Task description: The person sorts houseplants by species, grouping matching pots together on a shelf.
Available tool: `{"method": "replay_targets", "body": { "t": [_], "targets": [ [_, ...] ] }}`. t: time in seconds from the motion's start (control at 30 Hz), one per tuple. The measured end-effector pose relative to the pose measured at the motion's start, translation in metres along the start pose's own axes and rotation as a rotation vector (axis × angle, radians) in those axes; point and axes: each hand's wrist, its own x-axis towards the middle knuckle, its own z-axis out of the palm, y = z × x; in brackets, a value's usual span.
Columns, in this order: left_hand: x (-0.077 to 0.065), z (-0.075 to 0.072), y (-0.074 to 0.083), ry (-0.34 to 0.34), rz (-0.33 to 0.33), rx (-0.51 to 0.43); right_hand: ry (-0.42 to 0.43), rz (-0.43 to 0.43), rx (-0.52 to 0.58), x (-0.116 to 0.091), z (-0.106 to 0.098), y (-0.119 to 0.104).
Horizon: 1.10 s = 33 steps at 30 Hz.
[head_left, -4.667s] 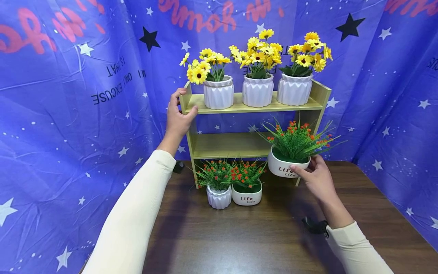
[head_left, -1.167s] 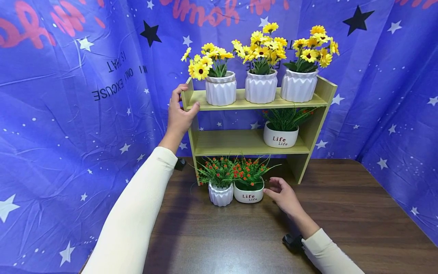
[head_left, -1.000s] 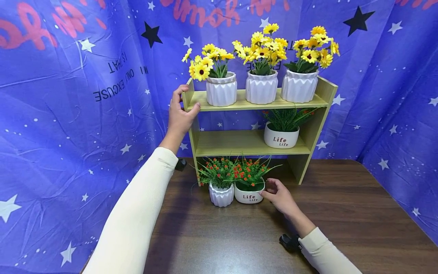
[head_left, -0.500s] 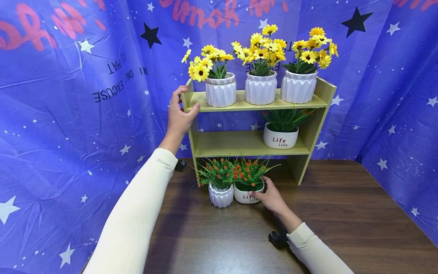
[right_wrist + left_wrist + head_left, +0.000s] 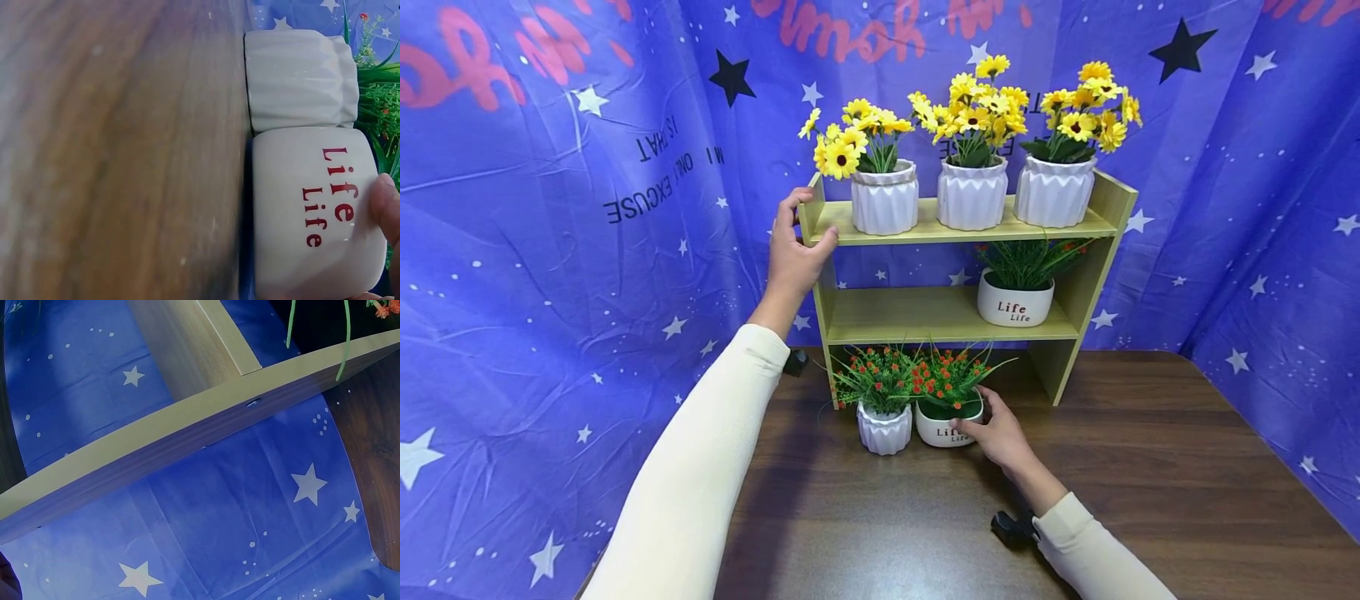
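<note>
My left hand grips the upper left side panel of a small wooden shelf, thumb in front and fingers round the outer side. Down at the tabletop, my right hand holds a white oval flowerpot marked "Life", its thumb on the front near the rim. Orange-red flowers and grassy leaves fill that pot. Close to its left stands a white ribbed flowerpot with similar flowers. In the right wrist view, the thumb presses the oval pot beside the lettering; the other fingers are mostly hidden.
Three white ribbed pots with yellow flowers line the top shelf, the middle one among them. Another "Life" pot stands at the right of the middle shelf. A blue star-printed curtain surrounds the brown table.
The "Life" pot my right hand held earlier now stands on the middle shelf. That hand has moved down-left and taken hold of the second oval pot, which has shifted slightly right.
</note>
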Motion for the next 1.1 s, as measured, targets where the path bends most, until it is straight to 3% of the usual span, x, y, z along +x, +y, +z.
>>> {"method": "replay_targets", "body": {
  "t": [0.6, 1.1],
  "targets": [
    [-0.001, -0.001, 0.0, 0.0, 0.0, 0.006, 0.03, -0.08, -0.076, -0.016, -0.03, -0.026],
    [0.001, 0.0, -0.004, -0.002, -0.007, 0.01, 0.067, -0.112, -0.083, -0.026, -0.042, -0.044]
  ]
}}
